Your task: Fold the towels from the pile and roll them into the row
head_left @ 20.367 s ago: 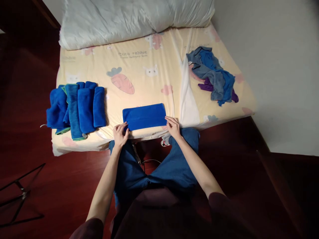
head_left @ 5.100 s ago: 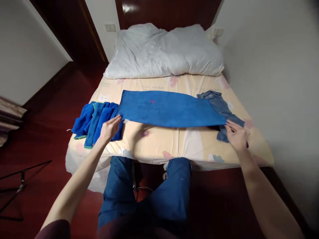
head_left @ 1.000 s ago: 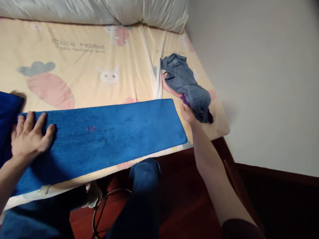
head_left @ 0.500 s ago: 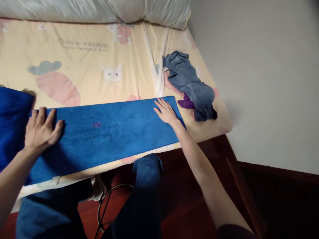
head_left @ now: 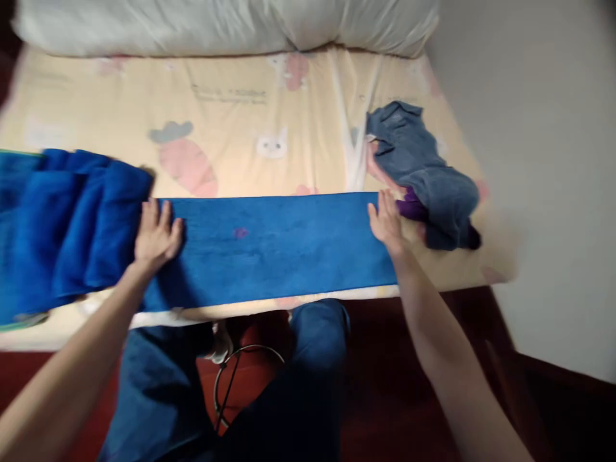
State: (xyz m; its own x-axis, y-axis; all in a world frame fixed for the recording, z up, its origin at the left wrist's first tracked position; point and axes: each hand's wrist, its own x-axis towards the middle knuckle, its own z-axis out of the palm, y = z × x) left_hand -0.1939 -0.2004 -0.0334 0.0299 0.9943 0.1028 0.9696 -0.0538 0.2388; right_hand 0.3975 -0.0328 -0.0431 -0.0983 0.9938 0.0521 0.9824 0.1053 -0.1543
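Blue towel (head_left: 283,250), flat on the bed (head_left: 312,122); I see the person's left hand (head_left: 156,236) lying spread at its nine o'clock, the right hand (head_left: 386,220), thumb apart, at three.

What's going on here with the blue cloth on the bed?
A person has a long blue cloth laid out flat along the near edge of the bed. Their left hand is at its left end, and their right hand is at its right end. Bundled blue cloths lie to the left; to the right is a crumpled grey-blue cloth with a purple cloth peeking out beneath.
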